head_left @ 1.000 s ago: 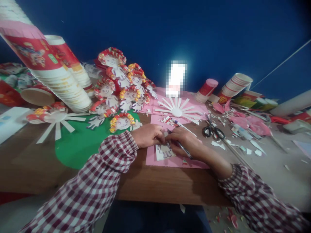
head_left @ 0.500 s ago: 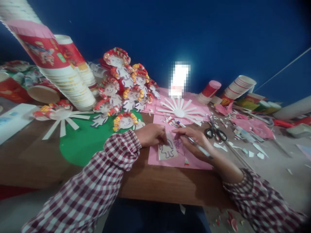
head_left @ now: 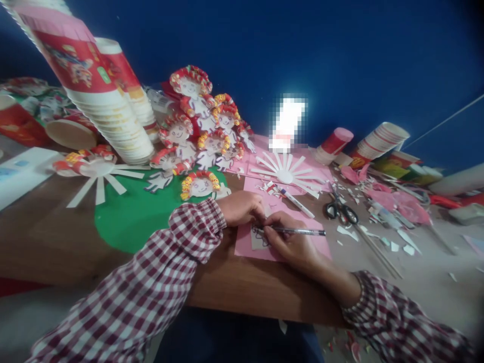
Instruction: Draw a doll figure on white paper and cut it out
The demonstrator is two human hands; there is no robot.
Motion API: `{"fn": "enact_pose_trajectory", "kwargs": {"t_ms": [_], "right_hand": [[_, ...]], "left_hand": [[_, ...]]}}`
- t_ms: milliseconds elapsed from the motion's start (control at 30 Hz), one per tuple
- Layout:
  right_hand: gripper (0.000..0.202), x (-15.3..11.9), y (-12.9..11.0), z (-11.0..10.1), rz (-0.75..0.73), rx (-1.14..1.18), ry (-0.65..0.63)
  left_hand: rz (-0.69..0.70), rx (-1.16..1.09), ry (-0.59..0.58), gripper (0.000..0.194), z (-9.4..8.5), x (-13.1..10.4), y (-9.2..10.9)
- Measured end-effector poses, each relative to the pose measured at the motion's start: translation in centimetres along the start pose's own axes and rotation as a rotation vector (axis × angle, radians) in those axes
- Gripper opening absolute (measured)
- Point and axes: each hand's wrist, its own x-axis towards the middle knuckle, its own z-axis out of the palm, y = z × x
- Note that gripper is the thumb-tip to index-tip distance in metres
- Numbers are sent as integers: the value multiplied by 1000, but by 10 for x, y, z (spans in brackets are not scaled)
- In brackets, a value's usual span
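Note:
My right hand [head_left: 285, 237] is closed around a slim pen [head_left: 302, 231], which lies nearly level and points left. Under its fingers is a small pale card [head_left: 258, 240] with a dark outline drawn on it, partly hidden. The card rests on a pink sheet [head_left: 245, 247]. My left hand [head_left: 244, 207] is closed at the card's upper edge, its fingertips touching or nearly touching the right hand; what they pinch is hidden. Beyond the hands lies a white marker [head_left: 297, 202]. Left of them, a paper face with curly yellow and red hair [head_left: 200, 186] lies on a green sheet [head_left: 128, 227].
Black-handled scissors [head_left: 341, 210] and paper scraps [head_left: 395, 247] lie to the right. Tall stacked cups [head_left: 109, 118] lean at the left, beside piled paper figures [head_left: 192, 91]. A fringed white paper disc [head_left: 285, 175] sits behind the hands, and more cups [head_left: 381, 138] stand at the back right.
My right hand has moved left and down over the card, and the pen has turned nearly level. The white marker now shows uncovered. The whole view has shifted slightly.

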Motion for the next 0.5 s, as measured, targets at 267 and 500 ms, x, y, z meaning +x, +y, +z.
{"fn": "enact_pose_trajectory", "kwargs": {"t_ms": [267, 500], "right_hand": [[7, -2, 2, 2, 1, -56, 8], [5, -1, 1, 4, -12, -83, 48]], "left_hand": [[-45, -7, -21, 32, 0, 0, -1], [-72, 19, -44, 30, 0, 0, -1]]}}
